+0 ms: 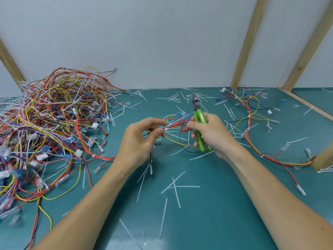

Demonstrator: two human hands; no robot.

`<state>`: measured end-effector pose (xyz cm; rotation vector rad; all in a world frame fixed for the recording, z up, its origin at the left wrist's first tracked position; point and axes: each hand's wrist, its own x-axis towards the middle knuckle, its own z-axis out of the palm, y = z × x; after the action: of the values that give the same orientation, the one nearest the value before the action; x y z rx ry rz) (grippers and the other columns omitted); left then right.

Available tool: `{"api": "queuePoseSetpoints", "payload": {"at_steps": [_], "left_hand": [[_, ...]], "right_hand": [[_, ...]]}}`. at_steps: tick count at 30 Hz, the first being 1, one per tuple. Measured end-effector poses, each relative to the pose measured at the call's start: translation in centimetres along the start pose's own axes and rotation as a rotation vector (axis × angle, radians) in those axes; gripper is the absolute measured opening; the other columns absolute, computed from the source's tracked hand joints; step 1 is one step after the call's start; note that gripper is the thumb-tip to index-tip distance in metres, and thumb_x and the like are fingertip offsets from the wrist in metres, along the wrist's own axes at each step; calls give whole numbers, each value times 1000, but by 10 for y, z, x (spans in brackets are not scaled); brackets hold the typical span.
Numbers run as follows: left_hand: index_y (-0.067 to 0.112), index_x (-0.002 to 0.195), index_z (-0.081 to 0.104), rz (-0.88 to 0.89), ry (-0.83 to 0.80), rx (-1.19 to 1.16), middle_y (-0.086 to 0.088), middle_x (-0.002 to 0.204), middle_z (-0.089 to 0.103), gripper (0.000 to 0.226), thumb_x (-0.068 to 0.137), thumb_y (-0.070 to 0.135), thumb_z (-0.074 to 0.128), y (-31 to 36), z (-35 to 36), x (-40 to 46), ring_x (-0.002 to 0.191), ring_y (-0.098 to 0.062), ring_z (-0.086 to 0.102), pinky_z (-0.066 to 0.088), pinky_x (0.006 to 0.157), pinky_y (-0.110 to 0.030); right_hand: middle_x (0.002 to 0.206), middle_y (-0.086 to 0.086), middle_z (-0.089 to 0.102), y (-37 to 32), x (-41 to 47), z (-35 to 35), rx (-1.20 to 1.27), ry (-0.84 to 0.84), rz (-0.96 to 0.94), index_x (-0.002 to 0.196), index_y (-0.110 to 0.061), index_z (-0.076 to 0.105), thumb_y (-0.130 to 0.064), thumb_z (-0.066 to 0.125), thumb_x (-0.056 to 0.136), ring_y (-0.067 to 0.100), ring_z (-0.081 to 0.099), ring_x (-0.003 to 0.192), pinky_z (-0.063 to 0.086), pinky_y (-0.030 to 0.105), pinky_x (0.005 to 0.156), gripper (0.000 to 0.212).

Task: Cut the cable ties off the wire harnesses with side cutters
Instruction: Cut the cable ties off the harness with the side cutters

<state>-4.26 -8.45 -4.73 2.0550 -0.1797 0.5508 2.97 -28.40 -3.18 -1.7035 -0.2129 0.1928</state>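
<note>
Above the middle of the teal table, my left hand pinches a small wire harness of red, yellow and black wires, right where a white cable tie sits on it. My right hand grips the green-handled side cutters, whose jaws point up and away from me. The fingertips of that hand also touch the harness wires. A yellow and a black wire loop down below both hands.
A big tangled heap of harnesses fills the left of the table. Looser harnesses lie at the right. Cut white tie pieces are scattered all over. Wooden posts stand against the white back wall.
</note>
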Motion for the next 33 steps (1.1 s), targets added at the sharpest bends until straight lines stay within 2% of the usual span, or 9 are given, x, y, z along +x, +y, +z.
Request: {"api": "queuePoseSetpoints", "payload": {"at_steps": [4, 8, 11, 16, 20, 23, 26, 28, 33], "left_hand": [[21, 100, 75, 63, -36, -24, 11, 81, 75, 15, 89, 11, 74, 5, 3, -3, 80, -11, 68, 47, 80, -16], [21, 99, 76, 76, -40, 13, 12, 81, 75, 17, 84, 14, 81, 6, 8, -7, 81, -10, 70, 49, 83, -19], [22, 96, 76, 113, -6, 82, 13, 84, 74, 15, 82, 21, 83, 6, 9, -7, 85, -9, 70, 51, 86, -27], [21, 92, 75, 153, 120, 105, 15, 82, 71, 3, 91, 23, 72, 8, 10, -8, 83, -11, 64, 48, 81, -25], [22, 90, 71, 76, 133, 74, 8, 77, 71, 2, 92, 22, 72, 7, 9, -7, 78, -14, 64, 50, 79, -36], [26, 91, 62, 4, 123, 69, 12, 73, 69, 16, 87, 27, 78, 8, 10, -7, 75, -12, 65, 51, 78, -38], [24, 108, 50, -22, 140, -1, 12, 79, 70, 39, 84, 26, 81, 10, 11, -6, 80, -11, 67, 49, 80, -29], [21, 118, 48, -13, 215, -52, 9, 86, 69, 46, 85, 23, 80, 12, 11, -5, 85, -13, 66, 47, 83, -26], [16, 115, 57, 1, 550, -75, 8, 87, 58, 23, 94, 11, 63, 11, -2, 0, 79, -9, 56, 43, 74, -19]], "right_hand": [[75, -6, 71, 1, -1, 2, 177, -28, 1, 92, -16, 62, -15, 73, 93, 10, 58, 60, 55, 29, 50, 11], [98, 10, 72, 0, 0, 2, 290, -48, -21, 93, -15, 66, -15, 78, 88, 10, 58, 66, 54, 31, 58, 13], [109, 12, 76, 1, 0, 3, 306, -96, -49, 96, -14, 65, -8, 74, 89, 9, 60, 68, 55, 31, 62, 13], [105, 5, 78, 2, 0, 2, 300, -176, -103, 102, -14, 64, -2, 68, 91, 10, 64, 73, 56, 30, 65, 17], [108, 6, 78, 2, -4, 4, 284, -232, -132, 108, -11, 62, -1, 66, 92, 17, 66, 81, 57, 31, 68, 19], [111, 8, 77, 2, -6, 5, 277, -267, -133, 111, -8, 62, 2, 64, 94, 16, 62, 76, 57, 32, 70, 20], [107, 8, 77, 2, -7, 6, 298, -274, -125, 111, -7, 61, 5, 61, 94, 18, 60, 74, 58, 32, 69, 21], [102, 6, 78, 1, -7, 7, 329, -273, -124, 110, -7, 60, 7, 59, 94, 16, 60, 72, 58, 32, 68, 22], [84, 1, 74, -4, -10, 11, 430, -243, -117, 100, -16, 61, 11, 54, 94, 17, 64, 73, 57, 30, 62, 29]]}}
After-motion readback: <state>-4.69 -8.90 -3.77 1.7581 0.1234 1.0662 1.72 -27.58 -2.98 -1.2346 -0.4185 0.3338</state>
